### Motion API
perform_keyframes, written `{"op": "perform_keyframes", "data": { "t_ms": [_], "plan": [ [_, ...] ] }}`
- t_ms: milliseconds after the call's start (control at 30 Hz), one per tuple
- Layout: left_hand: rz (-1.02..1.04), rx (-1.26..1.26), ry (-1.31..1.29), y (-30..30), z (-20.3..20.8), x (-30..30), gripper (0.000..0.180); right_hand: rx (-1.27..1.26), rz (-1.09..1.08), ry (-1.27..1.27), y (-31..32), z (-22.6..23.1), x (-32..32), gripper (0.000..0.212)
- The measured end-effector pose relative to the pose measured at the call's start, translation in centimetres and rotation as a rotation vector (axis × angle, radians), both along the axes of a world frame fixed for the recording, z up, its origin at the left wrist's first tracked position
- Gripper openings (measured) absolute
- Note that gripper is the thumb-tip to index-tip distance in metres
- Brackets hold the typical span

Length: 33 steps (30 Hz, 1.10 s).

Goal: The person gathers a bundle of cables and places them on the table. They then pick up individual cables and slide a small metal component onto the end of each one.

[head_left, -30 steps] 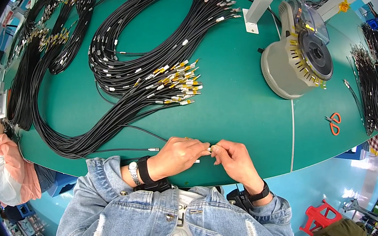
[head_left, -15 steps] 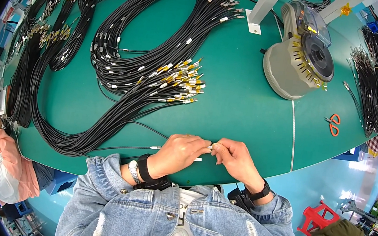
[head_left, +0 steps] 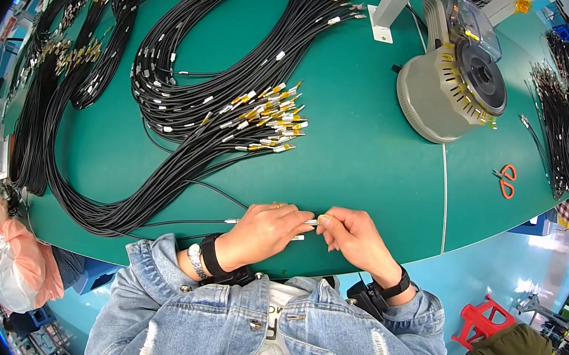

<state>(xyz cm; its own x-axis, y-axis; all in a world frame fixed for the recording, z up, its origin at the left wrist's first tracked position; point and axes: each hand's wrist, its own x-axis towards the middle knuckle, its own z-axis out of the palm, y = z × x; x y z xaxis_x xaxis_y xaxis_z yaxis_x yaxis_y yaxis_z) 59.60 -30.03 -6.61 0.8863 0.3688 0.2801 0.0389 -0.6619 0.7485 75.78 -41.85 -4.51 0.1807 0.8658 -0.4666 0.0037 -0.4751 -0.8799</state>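
Observation:
My left hand [head_left: 264,231] and my right hand [head_left: 354,235] meet near the front edge of the green table. Between their fingertips they pinch the small metal-and-white end of a black cable [head_left: 312,222]. The fingers cover most of that end. From under my left palm pokes a second white-tagged tip [head_left: 299,237]. Black cables run in from the left beneath my left wrist, one with a white label [head_left: 231,221]. Just beyond my hands lies a large curved bundle of black cables [head_left: 153,192], its ends [head_left: 274,119] tagged white and yellow.
A grey machine with a round black dial [head_left: 448,84] stands at the back right, beside a white metal post [head_left: 395,5]. Orange-handled scissors [head_left: 506,182] lie on the right. More cable bundles [head_left: 37,116] lie far left and right [head_left: 556,134]. Other people sit on both sides.
The view has shifted slightly. Both hands stay together on the cable end, with only small finger movement.

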Motion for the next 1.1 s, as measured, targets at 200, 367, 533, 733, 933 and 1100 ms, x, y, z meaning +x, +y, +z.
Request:
{"op": "perform_keyframes", "data": {
  "t_ms": [200, 367, 533, 733, 933, 1100],
  "plan": [
    [-0.047, 0.097, 0.028, -0.1, -0.1, 0.3, 0.014, 0.018, 0.070, -0.106, 0.1, -0.2, 0.1, 0.027],
    [-0.082, 0.056, 0.064, 0.1, -0.4, 0.2, 0.014, 0.021, 0.089, -0.149, 0.4, -0.1, 0.0, 0.026],
    [-0.063, 0.028, 0.035, 0.0, -0.6, 0.3, 0.013, 0.008, 0.087, -0.161, 0.5, 0.0, -0.1, 0.026],
    [-0.030, -0.096, 0.043, 0.3, -0.1, -0.3, 0.010, -0.061, 0.082, 0.082, 0.5, 0.4, 0.5, 0.024],
    [-0.067, -0.285, 0.192, 0.4, 2.7, -2.2, 0.010, 0.147, -0.055, 0.064, -1.0, 0.4, -2.0, 0.015],
    [-0.091, -0.239, 0.231, 0.2, 3.4, -2.9, 0.008, 0.338, 0.027, -0.131, -1.5, 0.7, -3.4, 0.015]
  ]
}}
